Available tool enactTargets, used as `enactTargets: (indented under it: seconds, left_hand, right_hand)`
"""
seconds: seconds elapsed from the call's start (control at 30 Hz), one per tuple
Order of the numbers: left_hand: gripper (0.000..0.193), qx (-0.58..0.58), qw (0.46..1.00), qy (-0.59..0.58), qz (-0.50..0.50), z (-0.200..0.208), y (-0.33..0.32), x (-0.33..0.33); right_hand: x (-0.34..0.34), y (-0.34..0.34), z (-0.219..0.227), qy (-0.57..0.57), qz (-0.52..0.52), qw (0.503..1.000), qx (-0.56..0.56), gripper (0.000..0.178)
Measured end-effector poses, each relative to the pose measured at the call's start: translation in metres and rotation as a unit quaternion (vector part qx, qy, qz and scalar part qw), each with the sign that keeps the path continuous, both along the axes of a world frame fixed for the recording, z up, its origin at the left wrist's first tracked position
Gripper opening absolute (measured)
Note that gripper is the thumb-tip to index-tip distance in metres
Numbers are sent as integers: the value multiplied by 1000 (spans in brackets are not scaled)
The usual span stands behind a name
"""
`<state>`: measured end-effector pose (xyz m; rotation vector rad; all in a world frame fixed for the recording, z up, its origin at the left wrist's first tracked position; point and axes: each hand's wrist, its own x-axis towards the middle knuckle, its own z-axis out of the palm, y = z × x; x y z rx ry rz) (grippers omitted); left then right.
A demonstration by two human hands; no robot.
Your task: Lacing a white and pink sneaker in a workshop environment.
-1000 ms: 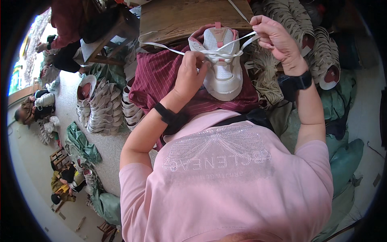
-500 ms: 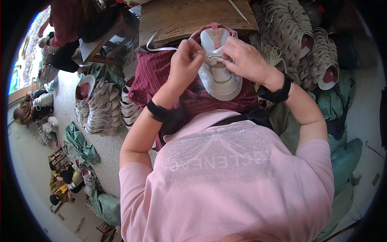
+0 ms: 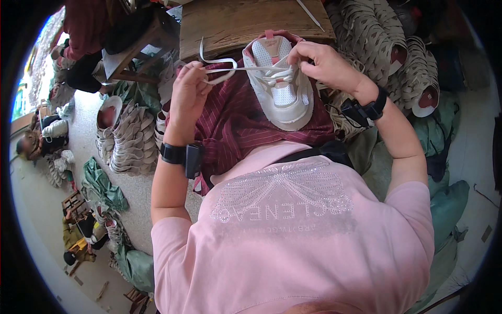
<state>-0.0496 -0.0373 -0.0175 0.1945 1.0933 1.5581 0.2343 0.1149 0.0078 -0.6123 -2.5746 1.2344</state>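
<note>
A white sneaker with a pink heel tab and lining rests on the dark red striped cloth over my lap, toe toward me. Left of the shoe, my left hand pinches a white shoelace, which runs taut across to the eyelets, with a loose end curling up beside the fingers. My right hand is closed at the shoe's upper right side, its fingertips against the eyelet edge. Whether lace lies between those fingers is hidden.
Beyond the shoe stands a wooden table with another white lace on it. Stacked shoe uppers are on the floor at left, and more stacks rise at right beside green sacks. Other people sit farther left.
My left hand has moved left, away from the shoe, drawing the lace out straight. My right hand has shifted slightly right, and the shoe has turned a little.
</note>
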Motion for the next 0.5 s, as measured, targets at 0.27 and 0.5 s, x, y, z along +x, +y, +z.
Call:
enactTargets:
  seconds: [0.27, 0.5]
  left_hand:
    - [21, 11, 859, 487, -155, 6, -10, 18]
    - [31, -35, 882, 389, -265, 18, -12, 12]
  right_hand:
    - [-16, -12, -9, -15, -34, 963, 265, 11]
    - [-20, -9, 3, 14, 23, 965, 262, 6]
